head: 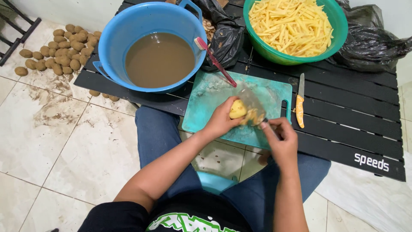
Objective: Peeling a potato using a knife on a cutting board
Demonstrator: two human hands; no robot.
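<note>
The person wears blue jeans and a black shirt with green-and-white lettering.

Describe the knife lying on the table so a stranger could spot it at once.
Start at the black slatted table and find the teal cutting board in front of the person. Just off the board's right edge lies the knife, blade pointing toward the green bowl of potato sticks. Its orange handle sets it apart.

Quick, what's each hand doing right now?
Left hand: closed around a half-peeled potato.
Right hand: closed on a blurred peeler at the potato.
</note>
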